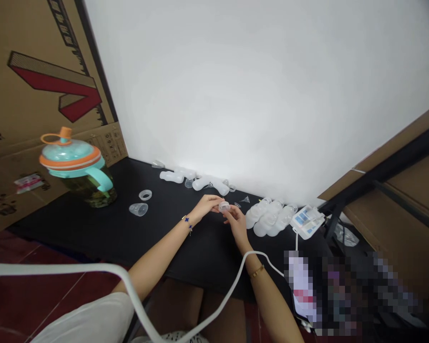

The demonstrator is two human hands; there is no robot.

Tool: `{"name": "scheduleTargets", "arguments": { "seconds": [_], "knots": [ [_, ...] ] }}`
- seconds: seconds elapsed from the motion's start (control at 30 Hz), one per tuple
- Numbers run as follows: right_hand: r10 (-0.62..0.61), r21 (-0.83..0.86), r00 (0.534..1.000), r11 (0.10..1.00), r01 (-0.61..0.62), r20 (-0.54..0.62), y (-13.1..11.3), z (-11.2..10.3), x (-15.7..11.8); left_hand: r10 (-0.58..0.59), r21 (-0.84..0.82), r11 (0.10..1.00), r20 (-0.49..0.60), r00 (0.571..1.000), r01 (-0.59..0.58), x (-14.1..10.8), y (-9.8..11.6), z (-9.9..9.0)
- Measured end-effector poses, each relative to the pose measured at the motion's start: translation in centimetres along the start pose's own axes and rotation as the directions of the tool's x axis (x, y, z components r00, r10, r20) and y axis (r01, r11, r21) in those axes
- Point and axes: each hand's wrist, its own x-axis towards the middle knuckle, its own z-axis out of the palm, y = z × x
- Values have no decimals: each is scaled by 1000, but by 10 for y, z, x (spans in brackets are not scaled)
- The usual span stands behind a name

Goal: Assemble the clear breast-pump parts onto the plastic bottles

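Both of my hands meet over the black table around a small translucent bottle ring (224, 206). The fingers of my left hand (209, 205) pinch it from the left. From the right and below, my right hand (237, 223) grips the same ring with thumb and fingertips. Further left lie another translucent ring (145, 195) and a see-through cup-shaped cap (138, 209). Right of my hands, several milky white bottles (268, 217) lie in a cluster. A small transparent funnel-like piece (245, 200) rests just behind my right hand.
More white bottles (172, 176) and loose transparent pieces line the white wall (257, 105). A large turquoise and orange lidded jug (79, 166) stands at left. On the right sits a white power strip (307, 221); a white cable (125, 281) crosses in front of my arms.
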Motion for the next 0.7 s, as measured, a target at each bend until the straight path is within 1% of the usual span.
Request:
{"name": "scheduleTargets", "arguments": {
  "seconds": [0.07, 0.17, 0.27, 0.4, 0.47, 0.57, 0.7],
  "knots": [
    [4, 11, 1000, 1000, -4, 5, 1, 0, 1, -46, -27, 999, 16, 999, 47, -1, 0, 0],
    [9, 22, 1000, 1000, -9, 0, 1, 0, 0, -85, -43, 995, 29, 996, 86, -1, 0, 1],
    [2, 26, 1000, 1000, -2, -28, 0, 0, 0, -83, -30, 996, 40, 996, 84, 0, 0, 3],
    [4, 39, 997, 999, -1, -78, -2, -2, -1, -79, 24, 997, 86, 993, 77, -2, 4, 5],
    [16, 56, 995, 998, -11, -102, -2, -3, -1, -56, 78, 996, 117, 992, 47, -5, 7, 6],
    [28, 75, 992, 997, -19, -120, -2, -3, 0, 19, 158, 986, 162, 987, -45, -9, 9, 8],
    [42, 83, 993, 996, -33, -107, -2, -2, 0, 135, 224, 959, 178, 975, -174, -11, 5, 10]
  ]
}}
